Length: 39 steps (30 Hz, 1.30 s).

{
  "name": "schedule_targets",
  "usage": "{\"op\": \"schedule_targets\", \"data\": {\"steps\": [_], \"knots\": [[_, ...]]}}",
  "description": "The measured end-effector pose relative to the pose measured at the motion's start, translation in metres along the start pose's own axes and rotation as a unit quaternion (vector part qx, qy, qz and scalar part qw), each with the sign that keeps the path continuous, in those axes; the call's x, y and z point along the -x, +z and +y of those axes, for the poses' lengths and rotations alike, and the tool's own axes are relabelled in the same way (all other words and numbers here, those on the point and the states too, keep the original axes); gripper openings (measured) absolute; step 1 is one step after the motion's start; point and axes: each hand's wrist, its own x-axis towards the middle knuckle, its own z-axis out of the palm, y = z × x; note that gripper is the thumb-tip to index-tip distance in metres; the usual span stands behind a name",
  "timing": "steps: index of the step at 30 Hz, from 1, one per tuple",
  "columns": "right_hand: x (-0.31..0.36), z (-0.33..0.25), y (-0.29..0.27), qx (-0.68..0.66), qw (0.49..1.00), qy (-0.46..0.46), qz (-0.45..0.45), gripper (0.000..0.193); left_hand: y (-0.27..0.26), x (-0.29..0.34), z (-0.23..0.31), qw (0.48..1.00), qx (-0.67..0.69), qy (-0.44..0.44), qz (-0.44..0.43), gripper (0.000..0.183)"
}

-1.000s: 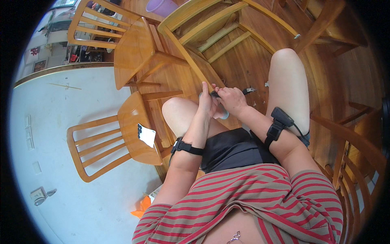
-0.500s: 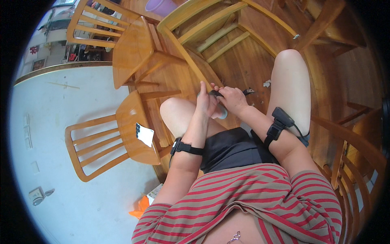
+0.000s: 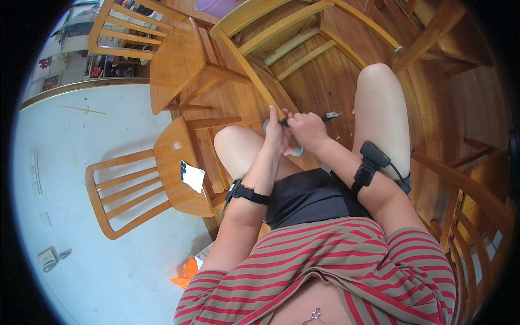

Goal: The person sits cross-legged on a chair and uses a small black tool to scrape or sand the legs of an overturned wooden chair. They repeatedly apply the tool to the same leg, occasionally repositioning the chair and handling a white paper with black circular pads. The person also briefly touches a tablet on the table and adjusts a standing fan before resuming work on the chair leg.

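Observation:
A wooden chair [image 3: 250,71] lies tipped over in front of my knees, one leg pointing toward me. My left hand [image 3: 276,132] is closed around the end of that leg, its thumb lying along it. My right hand [image 3: 307,131] grips a black-handled tool with a flat metal end [image 3: 331,116], which sticks out past the knuckles; it looks like a utility knife or scraper. The tool's other end meets the leg tip between both hands, where my fingers partly hide it. A whitish bit [image 3: 399,49] sits on the end of another leg.
Left of me, a chair [image 3: 179,143] bears a white sheet [image 3: 193,177] with several black round pads [image 3: 183,169]. Another chair [image 3: 176,62] stands beyond it, near a purple bucket [image 3: 215,6]. Small scraps [image 3: 337,136] lie on the wooden floor. More chairs stand at right.
My right hand has shifted slightly left and up along the leg end, and the tool's metal end shows more clearly. My left hand keeps its hold; the view has shifted a little.

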Motion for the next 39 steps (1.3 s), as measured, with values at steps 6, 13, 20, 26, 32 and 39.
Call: {"op": "schedule_targets", "data": {"steps": [6,13,20,26,32,39], "knots": [[0.002,0.008,-0.006,-0.011,0.999,-0.006,0.03,0.008,-0.002,-0.001,0.003,0.999,0.026,-0.005,-0.031,0.048],[0.009,0.007,-0.001,-0.121,0.99,0.061,0.042,0.016,0.002,0.002,0.002,0.999,0.009,0.003,-0.034,0.049],[0.007,0.0,0.001,-0.06,0.997,0.056,0.003,0.011,0.0,-0.001,0.0,1.0,0.003,0.002,0.005,0.049],[0.005,-0.002,0.003,-0.01,0.999,0.029,0.013,0.01,-0.002,-0.003,0.0,1.0,-0.004,0.0,0.007,0.049],[0.005,0.008,0.0,-0.051,0.999,0.017,0.003,0.009,0.0,0.001,0.005,0.999,0.025,-0.011,-0.021,0.049],[0.01,0.004,-0.006,-0.109,0.99,0.081,-0.022,0.019,0.002,0.001,0.001,1.0,0.0,0.001,-0.024,0.048]]}}
